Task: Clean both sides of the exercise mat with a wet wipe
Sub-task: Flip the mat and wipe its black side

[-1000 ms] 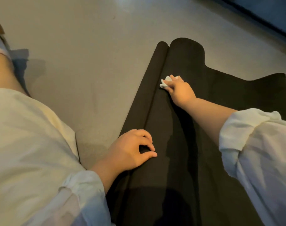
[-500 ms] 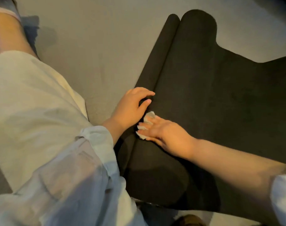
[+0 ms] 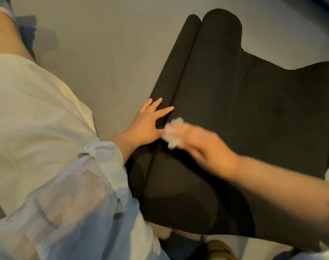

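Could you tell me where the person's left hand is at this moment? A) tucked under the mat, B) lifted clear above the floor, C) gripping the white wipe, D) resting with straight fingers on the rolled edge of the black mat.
D: the left hand lies with straight, spread fingers on the mat roll, while the blurred right hand holds the wipe.

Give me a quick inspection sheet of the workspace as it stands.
Surface: grey floor, mat spread on it.
Job's things: black exercise mat, left edge rolled; white wet wipe on the mat.
Clutter: brown object at the bottom edge, unclear what.
Grippers: left hand rests flat on the rolled edge, fingers straight; right hand, blurred, holds the wipe.
Cables: nothing seen.
Surroundings: person's pale clothing at left.
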`<state>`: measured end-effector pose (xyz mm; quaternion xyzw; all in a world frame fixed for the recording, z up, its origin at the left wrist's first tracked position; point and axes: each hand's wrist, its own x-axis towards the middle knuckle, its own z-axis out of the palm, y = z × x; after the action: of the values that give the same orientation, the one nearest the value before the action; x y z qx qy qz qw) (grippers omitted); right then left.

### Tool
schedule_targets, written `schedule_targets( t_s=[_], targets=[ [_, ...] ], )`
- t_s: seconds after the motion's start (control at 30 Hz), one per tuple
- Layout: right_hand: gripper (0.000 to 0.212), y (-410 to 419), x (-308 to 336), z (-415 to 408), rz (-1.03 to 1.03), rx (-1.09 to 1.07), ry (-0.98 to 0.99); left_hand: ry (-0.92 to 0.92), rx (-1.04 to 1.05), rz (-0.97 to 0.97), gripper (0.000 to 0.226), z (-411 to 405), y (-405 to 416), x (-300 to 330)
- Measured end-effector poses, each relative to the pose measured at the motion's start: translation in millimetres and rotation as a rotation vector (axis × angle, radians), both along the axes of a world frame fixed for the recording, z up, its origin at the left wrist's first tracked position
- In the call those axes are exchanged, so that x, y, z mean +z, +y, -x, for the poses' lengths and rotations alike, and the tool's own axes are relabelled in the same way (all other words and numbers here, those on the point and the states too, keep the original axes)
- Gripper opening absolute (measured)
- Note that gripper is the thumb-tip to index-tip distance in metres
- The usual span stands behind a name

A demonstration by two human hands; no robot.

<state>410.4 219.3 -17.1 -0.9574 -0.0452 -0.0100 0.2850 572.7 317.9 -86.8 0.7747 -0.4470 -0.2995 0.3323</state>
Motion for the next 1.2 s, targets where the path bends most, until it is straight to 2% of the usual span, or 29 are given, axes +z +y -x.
schedule_targets(
  t_s=[0.13, 0.2, 0.3, 0.4, 0.5, 0.6, 0.77, 0.87, 0.97, 1.07, 1.13, 1.2],
  targets=[
    [0.038, -95, 4, -47, 0.256, -0.45, -0.079, 0.003, -0.005, -0.01, 0.072, -1, 0, 1],
    [0.047, -123, 4, -64, 0.3, -0.621, -0.016, 0.01, -0.002, -0.009, 0.072, -1, 0, 1],
    [0.053, -133, -8, -75, 0.274, -0.768, 0.258, 0.013, 0.006, -0.007, 0.071, -1, 0, 0],
    [0.043, -129, -26, -74, 0.237, -0.812, 0.279, 0.017, 0.006, -0.014, 0.071, -1, -1, 0],
    [0.046, -103, -35, -57, 0.257, -0.713, 0.254, 0.005, -0.005, -0.025, 0.071, 0, -1, 0],
    [0.04, -50, -32, -25, 0.236, -0.451, 0.256, -0.023, -0.015, -0.038, 0.073, 0, -2, 0],
    [0.049, 34, -31, 47, 0.267, 0.015, 0.267, -0.057, -0.051, -0.056, 0.07, 1, -1, -2],
    [0.046, 60, -38, 82, 0.26, 0.184, 0.295, -0.02, -0.056, -0.04, 0.063, 2, 1, -1],
    [0.04, 72, -33, 102, 0.146, 0.295, 0.306, -0.008, -0.066, -0.039, 0.058, 4, 2, 2],
    [0.035, 60, -20, 99, 0.016, 0.236, 0.182, -0.032, -0.083, -0.059, 0.056, 5, 2, 3],
    [0.041, 31, -13, 79, 0.008, 0.036, 0.087, -0.024, -0.092, -0.071, 0.053, 4, 2, 3],
    [0.053, -10, -10, 53, 0.092, -0.216, -0.016, 0.003, -0.095, -0.089, 0.056, 5, 3, 6]
  ],
)
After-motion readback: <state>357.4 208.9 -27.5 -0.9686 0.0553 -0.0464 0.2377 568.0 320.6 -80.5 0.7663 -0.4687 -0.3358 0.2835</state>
